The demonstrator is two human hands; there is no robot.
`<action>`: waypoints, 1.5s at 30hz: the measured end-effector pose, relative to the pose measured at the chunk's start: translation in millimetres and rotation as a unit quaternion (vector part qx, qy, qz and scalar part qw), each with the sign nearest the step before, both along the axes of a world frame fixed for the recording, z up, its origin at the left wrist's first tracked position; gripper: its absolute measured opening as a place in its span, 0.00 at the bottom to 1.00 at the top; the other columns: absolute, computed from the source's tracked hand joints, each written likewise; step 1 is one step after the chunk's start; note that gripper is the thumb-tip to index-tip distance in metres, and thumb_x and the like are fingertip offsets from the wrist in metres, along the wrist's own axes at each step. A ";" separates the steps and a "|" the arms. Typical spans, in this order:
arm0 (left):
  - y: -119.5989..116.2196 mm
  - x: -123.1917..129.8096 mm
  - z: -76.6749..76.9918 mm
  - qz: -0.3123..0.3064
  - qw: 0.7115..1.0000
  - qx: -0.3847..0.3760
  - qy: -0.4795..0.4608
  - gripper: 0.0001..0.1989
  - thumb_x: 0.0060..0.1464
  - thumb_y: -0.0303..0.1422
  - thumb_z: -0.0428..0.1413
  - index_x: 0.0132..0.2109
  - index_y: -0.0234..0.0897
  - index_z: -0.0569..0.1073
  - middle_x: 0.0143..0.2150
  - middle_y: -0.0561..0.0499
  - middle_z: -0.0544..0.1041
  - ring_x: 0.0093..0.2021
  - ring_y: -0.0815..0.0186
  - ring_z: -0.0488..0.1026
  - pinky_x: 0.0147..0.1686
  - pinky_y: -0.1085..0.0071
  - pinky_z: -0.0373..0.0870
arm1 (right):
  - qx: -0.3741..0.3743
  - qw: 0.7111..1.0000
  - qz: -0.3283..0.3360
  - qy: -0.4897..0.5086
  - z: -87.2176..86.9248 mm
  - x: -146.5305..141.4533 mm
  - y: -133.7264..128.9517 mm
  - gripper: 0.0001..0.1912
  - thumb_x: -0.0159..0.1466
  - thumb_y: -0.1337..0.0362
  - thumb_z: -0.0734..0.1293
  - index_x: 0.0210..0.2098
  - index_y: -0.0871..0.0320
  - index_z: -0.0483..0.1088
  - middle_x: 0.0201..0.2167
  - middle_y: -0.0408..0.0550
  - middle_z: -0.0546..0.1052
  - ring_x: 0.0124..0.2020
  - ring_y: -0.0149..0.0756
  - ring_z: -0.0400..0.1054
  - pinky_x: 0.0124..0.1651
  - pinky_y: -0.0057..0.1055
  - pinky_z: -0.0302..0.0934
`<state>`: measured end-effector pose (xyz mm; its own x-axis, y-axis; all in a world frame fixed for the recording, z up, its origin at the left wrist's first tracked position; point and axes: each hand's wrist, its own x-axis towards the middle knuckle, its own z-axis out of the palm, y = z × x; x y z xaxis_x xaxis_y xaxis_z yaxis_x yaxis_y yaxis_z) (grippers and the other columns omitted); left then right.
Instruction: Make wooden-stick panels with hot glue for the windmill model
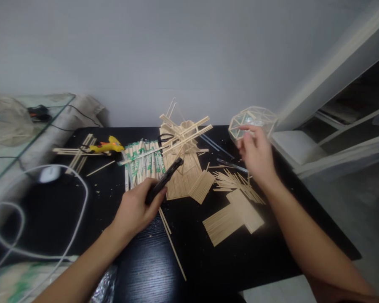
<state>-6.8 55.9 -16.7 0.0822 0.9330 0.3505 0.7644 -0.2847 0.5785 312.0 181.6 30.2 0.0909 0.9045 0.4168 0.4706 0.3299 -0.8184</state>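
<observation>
Left hand point(138, 207) with black hand tool point(164, 181), stick model point(188, 135) ahead

Dial centred on the stick model, which stands on a slatted base point(180, 182) upon the black counter point(142, 269).

Seven o'clock: left hand, fingers closed round the black hand tool, its tip pointing toward the base.
Three o'clock: right hand point(256, 156), raised, fingers loosely bent; whether it pinches anything cannot be told.
Between two and three: faceted frame point(268, 115), pale struts, partly behind the right hand.
Four o'clock: loose sticks point(236, 184), scattered.
Five o'clock: two slatted panels point(223, 225), overlapping.
Eight o'clock: wrapped chopsticks point(142, 164), green-printed sleeves.
Nine o'clock: yellow glue gun point(109, 146), resting on crossed sticks point(78, 162).
</observation>
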 end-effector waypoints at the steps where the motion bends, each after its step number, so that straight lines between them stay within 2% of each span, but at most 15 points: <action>1: -0.2 0.2 0.2 0.007 1.000 0.002 0.002 0.11 0.66 0.41 0.55 0.43 0.39 0.75 0.32 0.52 0.81 0.28 0.64 0.79 0.30 0.71 0.71 | -0.024 0.996 0.066 0.046 4.4 -15.1 -14.8 0.15 0.76 0.51 0.61 0.56 0.49 0.67 0.27 0.40 0.69 0.24 0.33 0.62 0.28 0.31 0.59; 3: -0.8 0.0 0.6 0.024 1.000 0.007 0.003 0.11 0.65 0.42 0.56 0.45 0.39 0.75 0.33 0.51 0.82 0.30 0.63 0.79 0.30 0.70 0.71 | -0.080 0.972 0.191 0.112 12.3 -43.4 -42.5 0.13 0.76 0.53 0.63 0.58 0.47 0.63 0.28 0.39 0.68 0.21 0.30 0.58 0.25 0.29 0.54; 5: -1.1 -1.5 1.2 0.041 0.999 0.013 -0.008 0.11 0.65 0.42 0.57 0.45 0.39 0.75 0.33 0.52 0.81 0.29 0.65 0.77 0.30 0.71 0.70 | -0.134 0.934 0.303 0.137 17.5 -67.2 -64.2 0.13 0.76 0.54 0.63 0.57 0.48 0.63 0.29 0.39 0.69 0.22 0.28 0.56 0.24 0.28 0.52; 7: -0.8 -3.6 1.7 0.051 0.998 0.019 -0.030 0.09 0.66 0.40 0.57 0.45 0.39 0.74 0.32 0.54 0.80 0.27 0.67 0.76 0.30 0.72 0.69 | -0.167 0.902 0.366 0.159 19.1 -85.5 -77.7 0.10 0.77 0.55 0.63 0.55 0.50 0.65 0.28 0.38 0.68 0.22 0.27 0.56 0.23 0.27 0.51; 9: 0.1 -5.7 2.1 0.056 0.997 0.024 -0.048 0.08 0.66 0.39 0.56 0.45 0.39 0.74 0.32 0.54 0.79 0.28 0.67 0.75 0.30 0.73 0.69 | -0.190 0.877 0.395 0.196 17.8 -98.6 -83.4 0.09 0.77 0.56 0.64 0.52 0.53 0.67 0.28 0.38 0.70 0.22 0.26 0.56 0.23 0.27 0.50; 11: 1.3 -6.9 2.2 0.055 0.997 0.024 -0.055 0.08 0.67 0.39 0.56 0.46 0.39 0.74 0.33 0.54 0.79 0.29 0.67 0.75 0.31 0.73 0.70 | -0.201 0.869 0.394 0.222 15.1 -107.0 -83.8 0.09 0.76 0.57 0.64 0.48 0.56 0.69 0.29 0.40 0.73 0.20 0.24 0.56 0.23 0.27 0.50; 17: 1.9 -5.3 0.8 0.029 0.999 0.030 -0.032 0.12 0.66 0.40 0.56 0.51 0.37 0.74 0.40 0.49 0.81 0.37 0.63 0.78 0.39 0.69 0.73 | -0.218 0.882 0.366 0.202 10.0 -113.4 -79.9 0.12 0.76 0.55 0.64 0.44 0.58 0.72 0.33 0.45 0.79 0.20 0.23 0.62 0.23 0.28 0.53; 24: 1.0 -4.9 -1.0 0.008 0.999 0.043 0.009 0.13 0.66 0.40 0.56 0.52 0.37 0.73 0.41 0.47 0.80 0.38 0.61 0.78 0.37 0.66 0.73 | -0.190 0.899 0.350 0.179 5.3 -112.2 -78.3 0.13 0.74 0.53 0.68 0.42 0.57 0.72 0.33 0.44 0.80 0.21 0.24 0.62 0.24 0.27 0.57; 33: -0.9 -4.5 -2.1 0.034 0.996 0.059 0.056 0.14 0.64 0.38 0.57 0.53 0.37 0.71 0.39 0.48 0.77 0.36 0.63 0.76 0.34 0.68 0.71 | -0.155 0.926 0.317 0.137 7.2 -108.8 -76.3 0.08 0.71 0.59 0.71 0.38 0.57 0.73 0.31 0.43 0.78 0.22 0.25 0.61 0.25 0.30 0.57; 38: -2.3 -5.1 -2.9 0.032 0.997 0.045 0.058 0.13 0.64 0.38 0.57 0.52 0.37 0.71 0.40 0.48 0.78 0.36 0.62 0.77 0.34 0.69 0.70 | -0.146 0.927 0.323 0.121 7.8 -106.7 -76.0 0.08 0.72 0.63 0.68 0.36 0.58 0.74 0.30 0.42 0.77 0.21 0.24 0.61 0.24 0.29 0.55; 45: -2.4 -6.5 -3.5 0.035 0.996 0.043 0.067 0.11 0.64 0.37 0.57 0.51 0.38 0.72 0.39 0.48 0.79 0.35 0.62 0.77 0.33 0.69 0.70 | -0.145 0.927 0.323 0.122 8.3 -107.2 -76.0 0.09 0.73 0.63 0.67 0.35 0.58 0.74 0.29 0.42 0.78 0.20 0.24 0.62 0.23 0.28 0.56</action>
<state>-13.3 53.5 -20.2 0.0696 0.9047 0.4204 0.8532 -0.2723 0.4447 204.8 105.6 38.5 -0.4496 0.8739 0.1850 0.0411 0.2271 -0.9730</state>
